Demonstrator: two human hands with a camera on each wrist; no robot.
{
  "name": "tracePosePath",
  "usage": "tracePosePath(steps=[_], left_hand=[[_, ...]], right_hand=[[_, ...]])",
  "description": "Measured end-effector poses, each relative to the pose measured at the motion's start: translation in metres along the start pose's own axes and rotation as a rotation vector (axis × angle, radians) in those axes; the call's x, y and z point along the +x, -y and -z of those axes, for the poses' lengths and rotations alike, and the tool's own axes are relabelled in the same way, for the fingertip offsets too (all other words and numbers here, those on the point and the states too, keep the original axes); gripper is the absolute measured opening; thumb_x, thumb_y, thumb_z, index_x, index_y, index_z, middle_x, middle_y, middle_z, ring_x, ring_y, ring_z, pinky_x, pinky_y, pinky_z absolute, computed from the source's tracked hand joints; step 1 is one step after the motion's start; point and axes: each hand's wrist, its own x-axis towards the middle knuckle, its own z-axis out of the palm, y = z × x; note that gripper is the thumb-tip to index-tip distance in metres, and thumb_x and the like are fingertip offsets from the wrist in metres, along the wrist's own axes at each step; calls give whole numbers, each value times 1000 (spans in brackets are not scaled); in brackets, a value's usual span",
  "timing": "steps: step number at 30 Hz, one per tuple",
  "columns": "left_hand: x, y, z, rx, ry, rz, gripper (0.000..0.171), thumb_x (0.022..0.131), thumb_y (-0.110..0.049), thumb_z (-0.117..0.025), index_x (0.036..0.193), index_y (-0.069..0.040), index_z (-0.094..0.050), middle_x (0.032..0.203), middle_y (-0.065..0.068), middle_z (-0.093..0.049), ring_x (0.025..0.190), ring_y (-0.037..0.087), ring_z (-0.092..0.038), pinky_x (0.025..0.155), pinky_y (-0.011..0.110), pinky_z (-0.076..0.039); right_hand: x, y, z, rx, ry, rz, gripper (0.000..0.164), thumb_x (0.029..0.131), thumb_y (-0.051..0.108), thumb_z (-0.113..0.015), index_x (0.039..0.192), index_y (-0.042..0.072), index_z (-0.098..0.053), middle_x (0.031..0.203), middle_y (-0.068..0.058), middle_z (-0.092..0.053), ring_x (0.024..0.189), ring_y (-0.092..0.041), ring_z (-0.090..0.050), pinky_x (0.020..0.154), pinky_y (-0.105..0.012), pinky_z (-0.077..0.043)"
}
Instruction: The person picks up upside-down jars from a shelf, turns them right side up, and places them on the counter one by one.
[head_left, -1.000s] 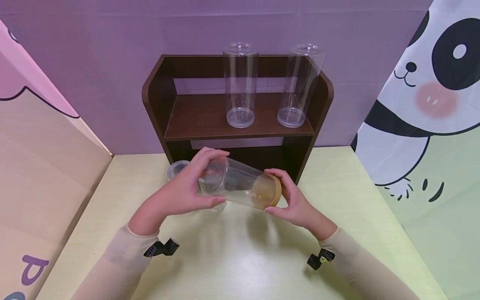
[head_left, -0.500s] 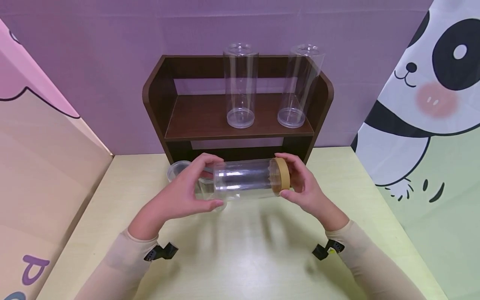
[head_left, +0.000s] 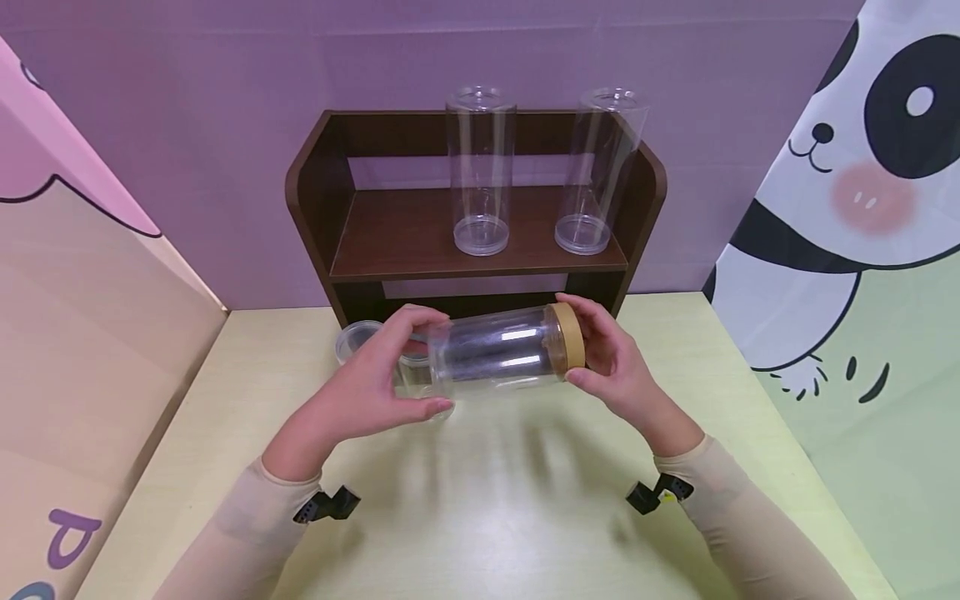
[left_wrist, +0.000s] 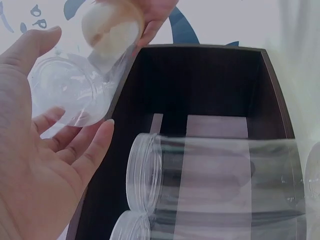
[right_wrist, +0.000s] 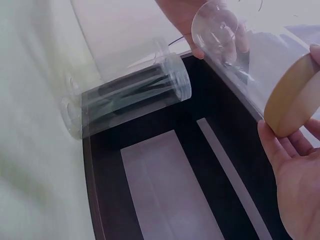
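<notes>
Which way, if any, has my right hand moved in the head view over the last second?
Yes: judged against the brown shelf, your right hand has moved rightward and somewhat up in the picture.

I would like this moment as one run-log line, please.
jar: sideways, above table | left hand: curled around clear end | right hand: grips tan lid | brown shelf: two clear cylinders standing
</notes>
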Motion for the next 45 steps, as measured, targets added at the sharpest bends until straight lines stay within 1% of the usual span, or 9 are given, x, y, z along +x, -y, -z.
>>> tracePosePath(steps=[2, 6, 11, 19, 24, 29, 34, 38, 45], left_hand=[[1, -2, -2, 9, -7, 3, 86, 86, -20, -97, 156, -17, -47, 153, -4, -54, 138, 16, -54, 114, 39, -52], [1, -4, -6, 27, -8, 29, 86, 87, -23, -96, 158, -17, -47, 152, -5, -56, 139, 16, -55, 115, 43, -51], [0, -7, -12, 48, 13, 73, 88, 86, -26, -96, 159, -16, -48, 154, -4, -58, 140, 16, -57, 118, 46, -50], [-1, -8, -22, -19, 39, 126, 89, 86, -23, -94, 161, -18, -47, 157, -7, -59, 145, 15, -58, 123, 48, -46], [-1, -6, -32, -48, 73, 147, 91, 87, -24, -94, 162, -17, -44, 159, -6, -58, 148, 15, -55, 124, 49, -45], [-1, -3, -40, -72, 105, 167, 92, 87, -26, -94, 163, -15, -43, 159, -7, -59, 149, 15, -54, 126, 53, -43], [2, -1, -51, -77, 125, 171, 94, 86, -27, -95, 163, -12, -44, 157, -6, -58, 146, 16, -55, 126, 49, -43], [5, 2, -61, -103, 140, 157, 90, 84, -27, -97, 159, -17, -48, 149, -9, -59, 140, 13, -57, 124, 45, -45], [9, 6, -73, -171, 157, 147, 84, 84, -26, -98, 154, -24, -51, 148, -6, -61, 141, 16, -58, 124, 47, -46]], right_hand=[[1, 2, 0, 18, -23, -11, 78, 97, 20, -82, 163, 1, -45, 149, -6, -59, 130, -27, -56, 104, -30, -60], [2, 5, 2, 39, -54, -24, 79, 98, 29, -85, 163, 5, -49, 150, -6, -60, 132, -28, -56, 103, -29, -60], [5, 11, 4, 56, -39, -10, 81, 98, 40, -87, 164, 11, -52, 154, -5, -60, 134, -25, -59, 106, -27, -57], [13, 16, 6, 108, -18, 89, 85, 98, 40, -87, 162, -2, -50, 160, -7, -56, 143, -27, -52, 118, -30, -49], [17, 19, 4, 85, -24, 117, 83, 96, 45, -87, 159, 2, -55, 159, -7, -59, 141, -27, -54, 116, -29, -49], [22, 24, -2, 111, -15, 141, 89, 93, 49, -89, 157, -2, -56, 157, -8, -61, 139, -25, -57, 112, -28, -51], [25, 27, -6, 137, -4, 117, 91, 89, 54, -91, 157, 3, -59, 156, -7, -61, 139, -24, -57, 112, -28, -52], [26, 30, -8, 133, 19, 69, 89, 88, 55, -90, 158, 9, -59, 155, -5, -60, 139, -25, -57, 110, -29, -55], [27, 34, -11, 157, 84, 9, 86, 91, 49, -91, 159, 9, -57, 154, -4, -60, 135, -25, -57, 103, -29, -61]])
